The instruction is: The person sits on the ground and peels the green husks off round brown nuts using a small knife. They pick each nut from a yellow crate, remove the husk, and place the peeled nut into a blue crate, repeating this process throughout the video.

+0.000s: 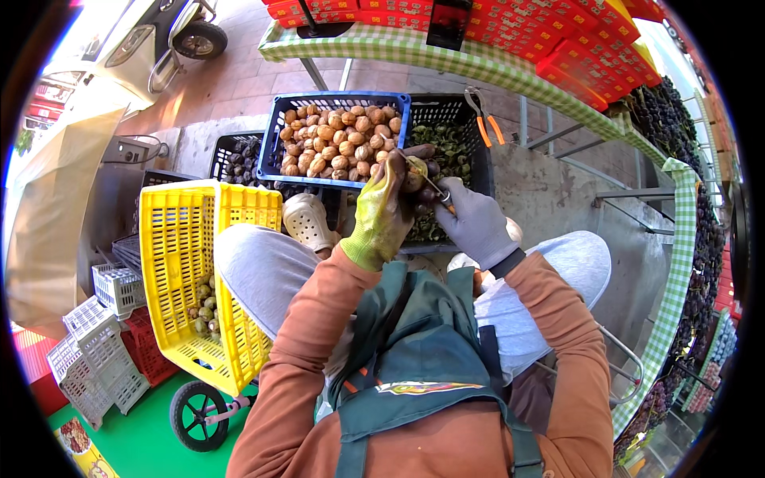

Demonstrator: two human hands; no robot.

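Observation:
My left hand (381, 209), in a stained yellow-green glove, is closed around a green walnut (416, 168) with its husk partly on. In a grey glove, my right hand (475, 221) grips the handle of a small knife (435, 190), whose thin blade lies across the walnut. Just beyond my left hand, a blue-rimmed crate (403, 119) holds many shelled-looking brown walnuts in their shells (339, 143). Below both hands, a black crate (487, 173) contains green husk pieces (445, 143). Orange-handled pliers (485, 119) hang on that crate's rim.
A yellow crate (179, 197) with green-husked walnuts (206, 308) stands at my left, near a small black wheel (199, 416). Dark husked pieces (244, 158) fill another black crate. Ahead, a table with a green checked cloth (382, 43) bears red boxes (508, 27); grapes (669, 128) lie at right.

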